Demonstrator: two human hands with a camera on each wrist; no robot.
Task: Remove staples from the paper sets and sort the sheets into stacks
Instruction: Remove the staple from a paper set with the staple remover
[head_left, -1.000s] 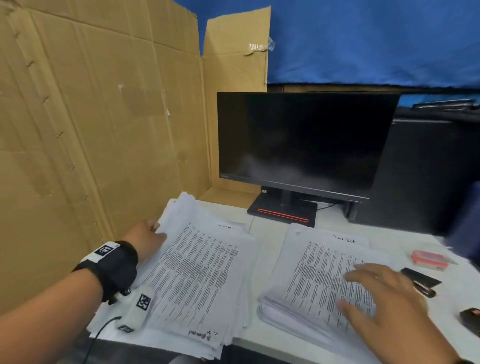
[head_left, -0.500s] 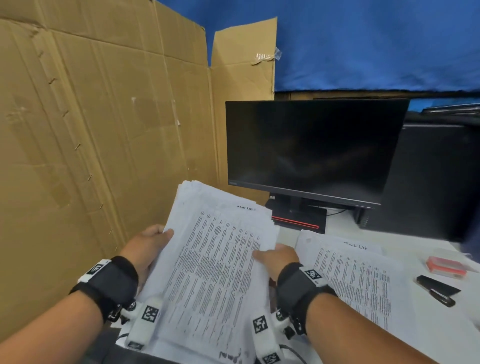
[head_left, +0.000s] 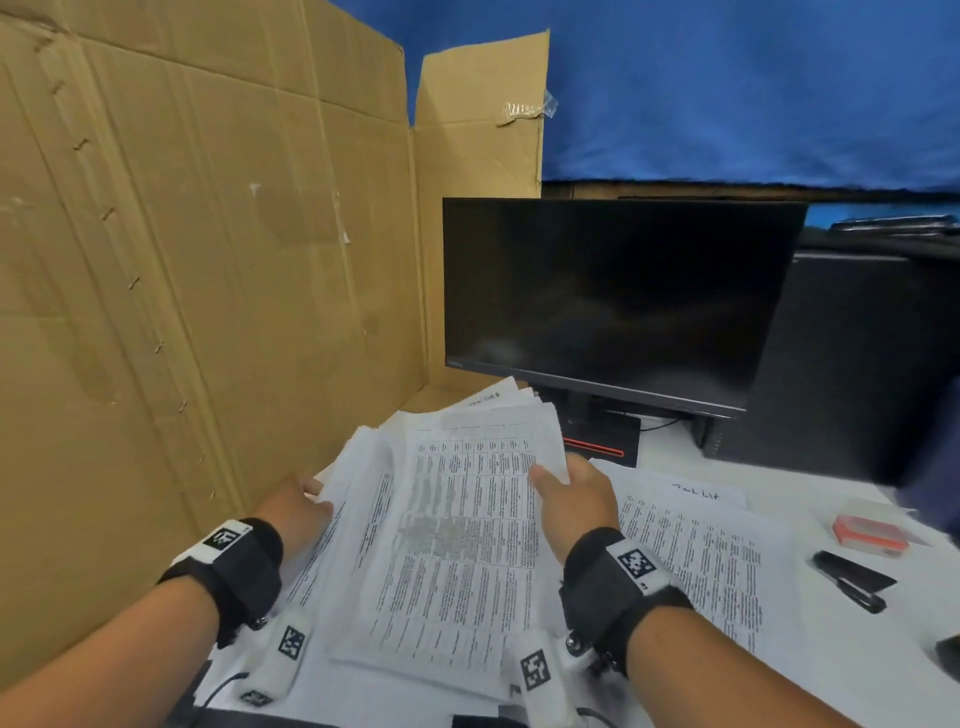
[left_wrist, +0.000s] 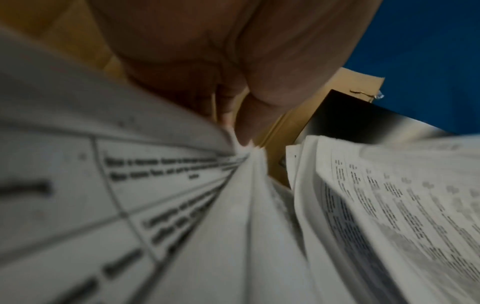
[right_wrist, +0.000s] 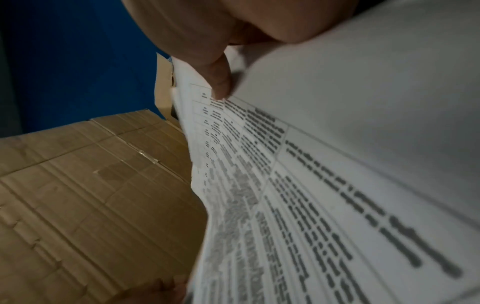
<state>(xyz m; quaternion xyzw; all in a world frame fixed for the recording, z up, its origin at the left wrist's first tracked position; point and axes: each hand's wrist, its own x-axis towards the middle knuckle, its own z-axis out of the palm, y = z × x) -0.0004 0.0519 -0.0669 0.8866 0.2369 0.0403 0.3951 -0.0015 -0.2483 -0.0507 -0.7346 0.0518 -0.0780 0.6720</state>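
A thick pile of printed paper sets (head_left: 457, 540) lies fanned on the white desk in front of me. My left hand (head_left: 298, 506) grips its left edge, fingers tucked under the sheets (left_wrist: 233, 185). My right hand (head_left: 571, 499) pinches the right edge of the top sets, thumb on the printed table (right_wrist: 221, 86). A second stack of printed sheets (head_left: 696, 561) lies flat to the right. A black staple remover (head_left: 852, 579) rests on the desk farther right, away from both hands.
A tall cardboard screen (head_left: 208, 286) walls off the left and back. A dark monitor (head_left: 613, 301) on its stand sits behind the papers. A red and clear small box (head_left: 870, 532) lies near the staple remover. A dark object (head_left: 948, 657) sits at the right edge.
My right hand left the right stack and came over to the left pile. Both hands now hold that pile, and its upper sets have fanned out and shifted right.
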